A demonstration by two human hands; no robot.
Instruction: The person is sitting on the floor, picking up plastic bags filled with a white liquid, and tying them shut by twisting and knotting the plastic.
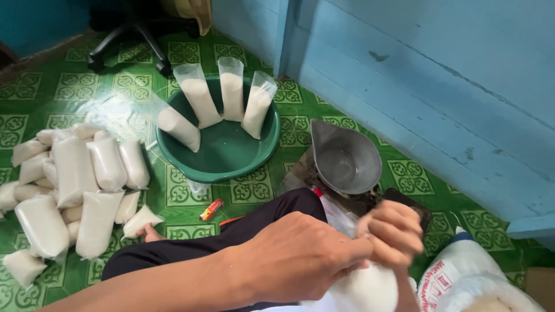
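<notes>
Four clear plastic bags of white grain point(232, 88) are leant upright w/ open tops in the green basin point(263, 151). Sealed white-filled bags point(75, 179) are piled at left. A white printed sack point(462, 283) is seen bottom right.

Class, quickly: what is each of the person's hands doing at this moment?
Left hand: closed on the top of the clear bag of white grains.
Right hand: blurred, fingers curled at the same bag's neck; exact grip cannot be told.
</notes>
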